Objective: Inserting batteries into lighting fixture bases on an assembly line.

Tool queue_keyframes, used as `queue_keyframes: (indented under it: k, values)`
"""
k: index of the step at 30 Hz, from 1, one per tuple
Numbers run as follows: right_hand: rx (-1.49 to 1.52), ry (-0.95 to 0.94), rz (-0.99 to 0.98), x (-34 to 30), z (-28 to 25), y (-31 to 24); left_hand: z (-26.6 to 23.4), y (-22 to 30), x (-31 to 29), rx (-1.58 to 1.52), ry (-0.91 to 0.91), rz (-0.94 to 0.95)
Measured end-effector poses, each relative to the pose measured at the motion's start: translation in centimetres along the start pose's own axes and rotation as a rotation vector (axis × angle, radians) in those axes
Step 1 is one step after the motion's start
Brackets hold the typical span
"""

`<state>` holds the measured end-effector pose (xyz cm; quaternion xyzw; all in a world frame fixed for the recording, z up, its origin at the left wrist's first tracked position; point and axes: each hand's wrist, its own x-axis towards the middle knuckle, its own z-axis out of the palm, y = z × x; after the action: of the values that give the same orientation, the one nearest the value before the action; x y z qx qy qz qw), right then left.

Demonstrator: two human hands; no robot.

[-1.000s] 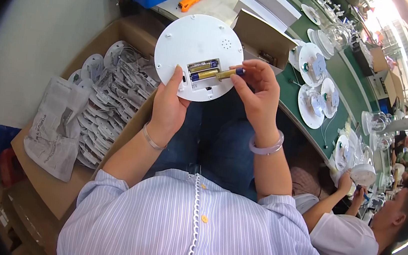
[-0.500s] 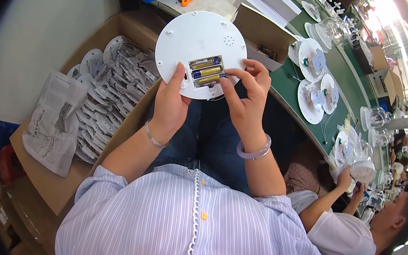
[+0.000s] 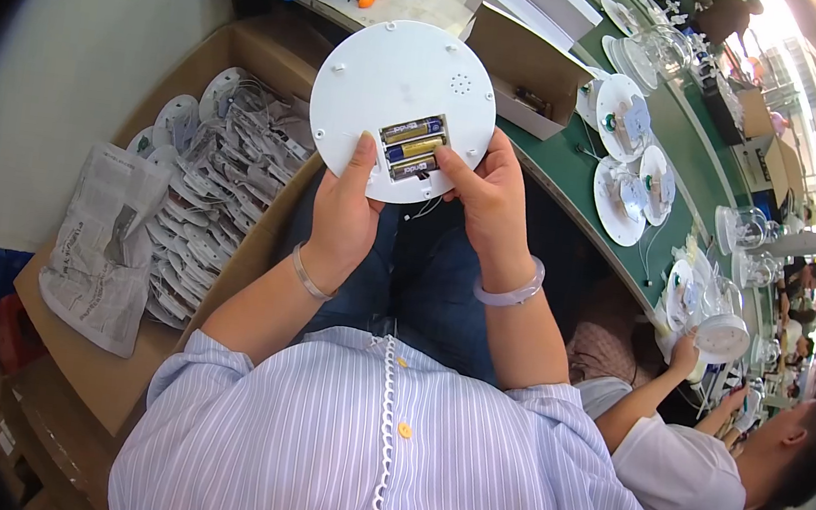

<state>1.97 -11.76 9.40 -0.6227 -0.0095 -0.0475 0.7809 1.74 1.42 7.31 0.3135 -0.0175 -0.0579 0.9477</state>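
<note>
Head view, looking down over a striped shirt: both hands hold up a round white disc (image 3: 400, 103) above the lap. Left hand (image 3: 342, 212) grips its lower edge, thumb on the back face; right hand (image 3: 485, 198) clasps the lower right, thumb beside the open battery bay (image 3: 410, 147) (three batteries seated). Left, a cardboard box (image 3: 103, 371) holds bagged parts. Beyond, a green workbench (image 3: 578, 179) carries similar discs.

Left hand (image 3: 344, 216), right hand (image 3: 487, 204) — both clasped
</note>
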Motion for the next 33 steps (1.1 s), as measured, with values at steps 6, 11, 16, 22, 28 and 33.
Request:
queue_keyframes:
  k: [6, 11, 16, 22, 28, 33]
  values:
    - [-0.169, 0.01, -0.142, 0.1, 0.2, 0.7, -0.6, -0.1, 0.2, -0.044, -0.006, -0.002]
    - [0.162, -0.126, -0.23, -0.8, -0.1, 2.0, 0.6, 1.0, 0.0, -0.035, -0.02, -0.015]
    - [0.035, -0.559, 0.001, -3.7, 1.0, 3.0, 0.9, 2.9, -0.5, -0.28, -0.164, -0.17]
    - [0.159, -0.68, 0.224, -6.1, -0.2, 1.8, 0.2, 6.5, -1.6, -0.137, 0.045, 0.123]
    - [0.133, -0.709, 0.251, -7.1, -1.6, 0.6, 2.1, 9.1, -3.6, -0.023, 0.181, 0.447]
    - [0.13, -0.701, 0.191, -7.2, -2.3, 0.5, 2.9, 9.0, -4.2, -0.031, 0.389, 0.678]
